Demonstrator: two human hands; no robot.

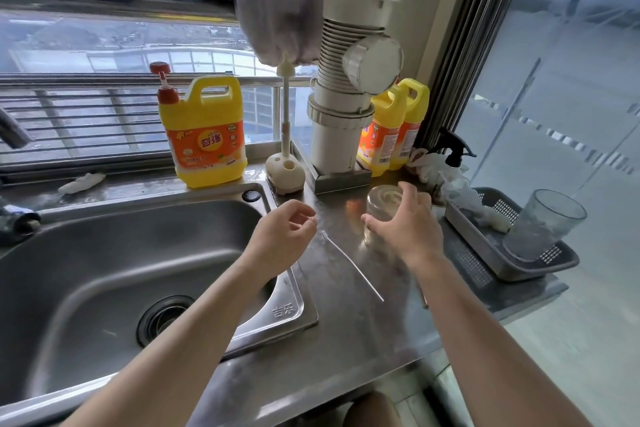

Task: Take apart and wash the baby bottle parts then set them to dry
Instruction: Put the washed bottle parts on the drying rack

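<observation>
Head view: we are likely drying parts mid-frame, right hand [408, 230] spread over bottle [381, 199], left hand [284, 236] slack, empty; straw [353, 269] needs pinching.

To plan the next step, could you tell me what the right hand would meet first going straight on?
The clear bottle standing on the counter; the open right hand hovers close to it, though depth is unclear.
</observation>
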